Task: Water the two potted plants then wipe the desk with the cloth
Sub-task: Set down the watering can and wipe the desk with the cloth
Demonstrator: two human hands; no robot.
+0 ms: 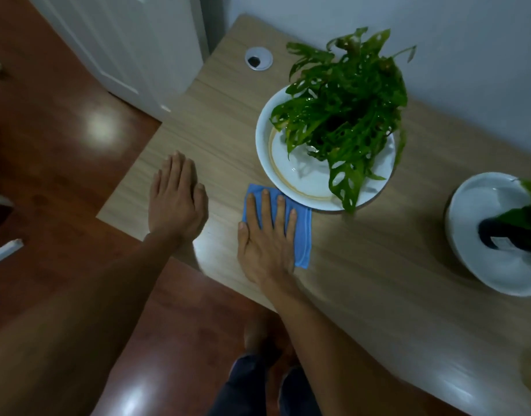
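Beside the white dish [265, 151], the right hand [265, 244] presses flat, fingers spread, on a folded blue cloth [303, 235].

No text, brand, number or sign can be read anywhere in this view. The only thing that looks like a label is a small pale sticker [502, 242] on the dark pot [495, 232] at the right edge, standing in a white bowl [480, 199]; any print on it is too small and blurred to make out.
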